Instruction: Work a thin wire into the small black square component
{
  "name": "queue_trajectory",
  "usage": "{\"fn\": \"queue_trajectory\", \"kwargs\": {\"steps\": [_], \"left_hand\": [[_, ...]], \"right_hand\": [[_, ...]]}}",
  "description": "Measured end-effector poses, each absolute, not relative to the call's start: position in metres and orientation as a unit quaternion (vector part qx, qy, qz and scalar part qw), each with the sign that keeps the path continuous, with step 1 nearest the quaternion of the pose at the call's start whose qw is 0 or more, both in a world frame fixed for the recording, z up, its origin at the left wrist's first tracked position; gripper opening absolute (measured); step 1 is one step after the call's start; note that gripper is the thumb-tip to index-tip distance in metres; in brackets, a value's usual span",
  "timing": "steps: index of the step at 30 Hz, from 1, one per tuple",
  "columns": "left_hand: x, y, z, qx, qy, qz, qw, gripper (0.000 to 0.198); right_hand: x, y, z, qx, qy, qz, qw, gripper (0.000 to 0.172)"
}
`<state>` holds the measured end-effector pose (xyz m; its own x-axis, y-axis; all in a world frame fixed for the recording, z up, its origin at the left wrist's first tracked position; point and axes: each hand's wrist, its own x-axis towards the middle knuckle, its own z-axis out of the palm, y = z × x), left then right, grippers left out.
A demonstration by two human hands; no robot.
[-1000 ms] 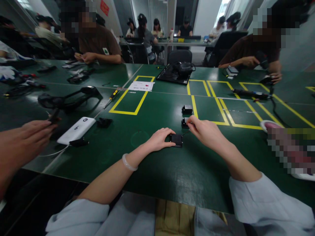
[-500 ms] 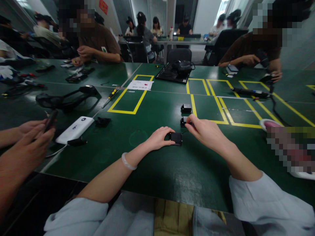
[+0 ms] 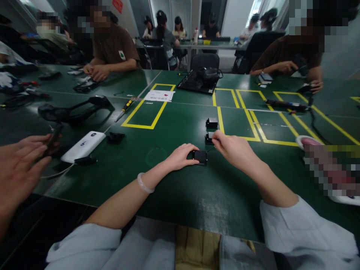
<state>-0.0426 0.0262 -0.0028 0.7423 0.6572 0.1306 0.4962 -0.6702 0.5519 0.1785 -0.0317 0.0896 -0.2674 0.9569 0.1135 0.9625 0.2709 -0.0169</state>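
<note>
My left hand (image 3: 181,156) is closed on a small black block (image 3: 200,156), thumb on the near side and fingers on the far side, steadying it on the green table (image 3: 180,198). Between the fingertips of my right hand (image 3: 236,152) is a thin dark rod (image 3: 210,149); its tip reaches the block's right side. What kind of tool it is cannot be made out. Just beyond the block lies a similar black part (image 3: 209,137), partly covered by my right fingers. Farther back stands another similar black part (image 3: 212,123).
At left are another person's hands (image 3: 25,161) with a phone (image 3: 53,138), a white power bank (image 3: 84,146) and a screwdriver (image 3: 123,110). A black tray (image 3: 188,84) lies at the back. On the right is a white-rimmed, partly blurred object (image 3: 300,141).
My hands, the block and the rod keep nearly the same pose; the view has shifted slightly. At left, the other person's hands with the phone have moved a little.
</note>
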Motion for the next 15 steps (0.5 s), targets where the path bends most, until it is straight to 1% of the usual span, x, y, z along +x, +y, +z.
{"fn": "queue_trajectory", "kwargs": {"steps": [7,12,15], "left_hand": [[-0.0428,0.026,-0.0012,0.901,0.316,0.156,0.252,0.038],[-0.0402,0.0238,0.0017,0.903,0.309,0.15,0.257,0.038],[-0.0393,0.0231,0.0028,0.901,0.313,0.148,0.261,0.038]], "right_hand": [[0.1798,-0.0378,0.0942,-0.572,-0.816,0.017,0.081,0.02],[0.1799,-0.0399,0.0986,-0.568,-0.819,0.035,0.077,0.02],[0.1791,-0.0396,0.0989,-0.574,-0.815,0.023,0.075,0.024]]}}
